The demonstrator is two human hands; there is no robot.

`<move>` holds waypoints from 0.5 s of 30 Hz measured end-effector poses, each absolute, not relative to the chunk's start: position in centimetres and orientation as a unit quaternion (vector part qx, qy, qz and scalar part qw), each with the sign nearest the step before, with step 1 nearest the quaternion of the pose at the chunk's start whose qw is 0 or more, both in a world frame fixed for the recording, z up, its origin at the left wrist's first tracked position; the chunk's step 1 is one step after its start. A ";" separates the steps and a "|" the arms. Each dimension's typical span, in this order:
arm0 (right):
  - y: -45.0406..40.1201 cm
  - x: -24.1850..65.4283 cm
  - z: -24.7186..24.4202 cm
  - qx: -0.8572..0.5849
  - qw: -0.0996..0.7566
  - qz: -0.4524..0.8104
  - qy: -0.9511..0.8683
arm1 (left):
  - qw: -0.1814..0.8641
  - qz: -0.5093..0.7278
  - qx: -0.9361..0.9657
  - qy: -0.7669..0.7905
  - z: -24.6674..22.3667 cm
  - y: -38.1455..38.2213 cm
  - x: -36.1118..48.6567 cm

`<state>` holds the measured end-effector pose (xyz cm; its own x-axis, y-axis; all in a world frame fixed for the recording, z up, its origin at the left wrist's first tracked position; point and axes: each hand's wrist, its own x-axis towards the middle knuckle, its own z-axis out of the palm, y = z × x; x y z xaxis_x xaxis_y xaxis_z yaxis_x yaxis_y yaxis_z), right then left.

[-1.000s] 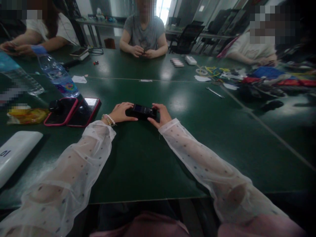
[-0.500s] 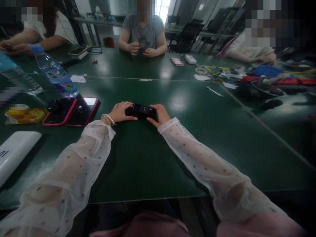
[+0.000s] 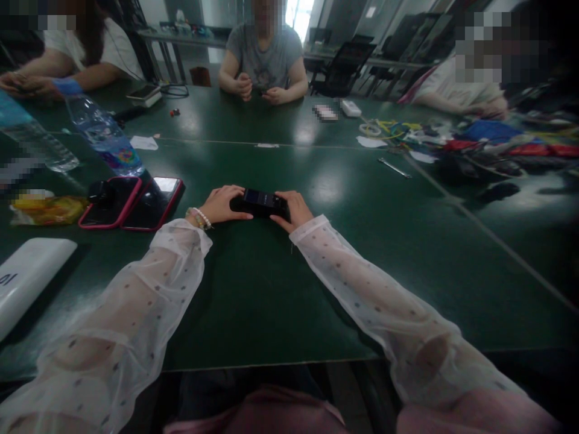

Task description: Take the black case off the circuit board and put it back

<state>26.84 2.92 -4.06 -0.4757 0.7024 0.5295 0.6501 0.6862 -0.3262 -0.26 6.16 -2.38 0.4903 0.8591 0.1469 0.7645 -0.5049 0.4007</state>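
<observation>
A small black device [image 3: 261,203] with a little screen rests at the middle of the green table [image 3: 253,301]. My left hand [image 3: 222,204] grips its left end, thumb along the near edge and fingers over the far side. Round the other end, my right hand [image 3: 293,211] is closed in the same way. To the left of my left hand lie two phones with pink-red edges, one [image 3: 151,208] nearer to it and the other [image 3: 115,208] with a black object on top.
Two plastic bottles [image 3: 106,135] and a yellow packet [image 3: 49,210] are at the left, above a white case [image 3: 34,277]. A wrench [image 3: 394,168] and tangled cables [image 3: 398,131] lie right. Three people sit around the table.
My hands and the black device have stayed in place. Across the table, a person's hands have moved slightly; the rest differs only by a small view shift.
</observation>
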 end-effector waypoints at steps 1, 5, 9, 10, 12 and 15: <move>2.9 26.9 -4.1 -0.391 0.326 0.034 -0.860 | 0.142 0.165 0.852 0.476 -2.4 6.2 -0.3; 3.0 26.9 -4.1 -0.394 0.317 0.031 -0.862 | 0.138 0.168 0.853 0.475 -2.4 6.1 -0.3; 3.1 26.9 -4.1 -0.409 0.303 0.038 -0.860 | 0.135 0.169 0.852 0.477 -2.4 6.1 -0.2; 3.1 26.9 -4.1 -0.411 0.301 0.037 -0.860 | 0.135 0.168 0.852 0.477 -2.5 6.2 -0.2; 3.1 26.9 -4.2 -0.411 0.301 0.033 -0.860 | 0.135 0.168 0.852 0.477 -2.5 6.2 -0.3; 3.2 27.0 -4.3 -0.410 0.301 0.028 -0.860 | 0.135 0.169 0.852 0.477 -2.6 6.3 -0.3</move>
